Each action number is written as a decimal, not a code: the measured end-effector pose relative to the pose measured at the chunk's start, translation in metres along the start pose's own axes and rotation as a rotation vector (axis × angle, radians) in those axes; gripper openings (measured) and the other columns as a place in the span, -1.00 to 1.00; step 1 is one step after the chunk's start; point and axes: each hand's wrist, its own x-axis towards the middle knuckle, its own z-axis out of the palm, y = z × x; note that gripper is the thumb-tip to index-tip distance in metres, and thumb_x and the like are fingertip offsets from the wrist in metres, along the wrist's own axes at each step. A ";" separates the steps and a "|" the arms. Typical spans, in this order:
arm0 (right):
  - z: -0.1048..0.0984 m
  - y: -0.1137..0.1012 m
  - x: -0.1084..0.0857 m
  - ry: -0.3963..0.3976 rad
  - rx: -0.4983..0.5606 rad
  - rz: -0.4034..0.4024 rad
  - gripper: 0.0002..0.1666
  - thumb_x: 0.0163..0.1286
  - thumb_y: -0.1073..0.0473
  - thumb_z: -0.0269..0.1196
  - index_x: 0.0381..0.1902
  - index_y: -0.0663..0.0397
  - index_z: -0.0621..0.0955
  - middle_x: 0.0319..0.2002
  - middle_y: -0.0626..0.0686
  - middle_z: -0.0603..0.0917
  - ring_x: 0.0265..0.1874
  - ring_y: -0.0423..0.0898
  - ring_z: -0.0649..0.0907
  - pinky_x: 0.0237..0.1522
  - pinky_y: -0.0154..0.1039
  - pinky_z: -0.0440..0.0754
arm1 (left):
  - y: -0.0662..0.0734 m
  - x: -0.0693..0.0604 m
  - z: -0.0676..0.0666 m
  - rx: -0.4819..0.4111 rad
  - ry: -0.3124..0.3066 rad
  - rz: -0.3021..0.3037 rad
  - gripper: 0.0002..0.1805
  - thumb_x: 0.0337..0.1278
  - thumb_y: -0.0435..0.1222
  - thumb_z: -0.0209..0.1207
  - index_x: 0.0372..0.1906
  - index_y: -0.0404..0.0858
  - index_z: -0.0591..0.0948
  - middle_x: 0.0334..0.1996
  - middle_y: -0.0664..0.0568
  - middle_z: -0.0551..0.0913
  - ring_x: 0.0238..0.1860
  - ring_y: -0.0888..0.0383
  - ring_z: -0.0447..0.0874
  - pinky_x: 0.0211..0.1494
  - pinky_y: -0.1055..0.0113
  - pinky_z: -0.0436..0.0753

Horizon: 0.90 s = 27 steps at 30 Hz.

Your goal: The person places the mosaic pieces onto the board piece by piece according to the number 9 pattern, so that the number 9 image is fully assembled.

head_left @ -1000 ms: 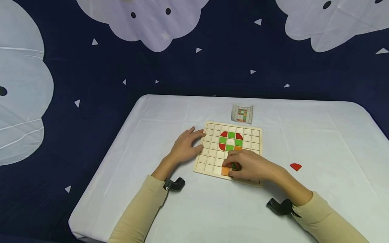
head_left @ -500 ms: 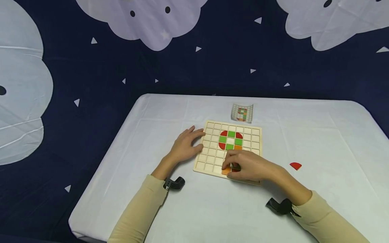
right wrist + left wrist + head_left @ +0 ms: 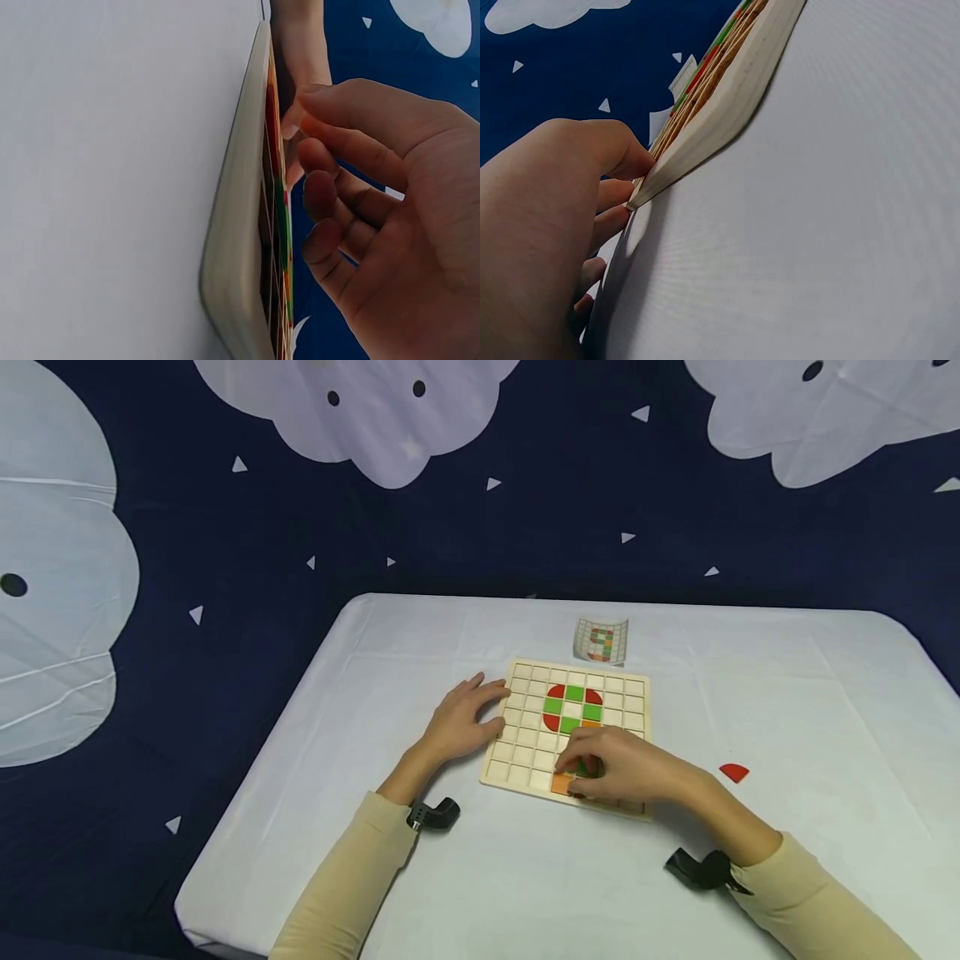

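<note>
A pale wooden grid board (image 3: 517, 752) lies on the table in the head view. Red quarter-round tiles (image 3: 551, 722) and green square tiles (image 3: 553, 706) form a ring on it. My left hand (image 3: 459, 720) rests against the board's left edge, thumb and fingertips spread along it. Over the board's lower part is my right hand (image 3: 626, 764), fingers bent, thumb and index tips apart beside an orange square tile (image 3: 561, 783). No tile shows between those fingertips in the right wrist view. The palm hides part of the lower tiles; a bit of green shows beneath it.
A small curled pattern card (image 3: 602, 642) lies beyond the board's far edge. One loose red quarter-round tile (image 3: 733, 772) sits on the white tablecloth (image 3: 787, 710) to the right. Behind the table hangs a dark blue cloth (image 3: 450, 539) with clouds.
My right hand stays over the same lower part of the board, with only slight finger shifts by the orange tile. The left hand keeps its place. The head view has shifted slightly.
</note>
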 end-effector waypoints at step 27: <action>-0.032 0.034 -0.056 0.113 0.056 0.143 -0.69 0.20 0.08 0.40 -0.07 -0.14 0.68 -0.34 -0.24 0.58 -0.47 -0.21 0.50 -0.50 -0.37 0.49 | 0.001 0.000 0.000 0.005 0.005 -0.014 -0.45 0.12 -0.06 0.11 0.27 0.02 0.51 0.35 0.29 0.34 0.47 0.12 -0.02 0.47 0.13 -0.01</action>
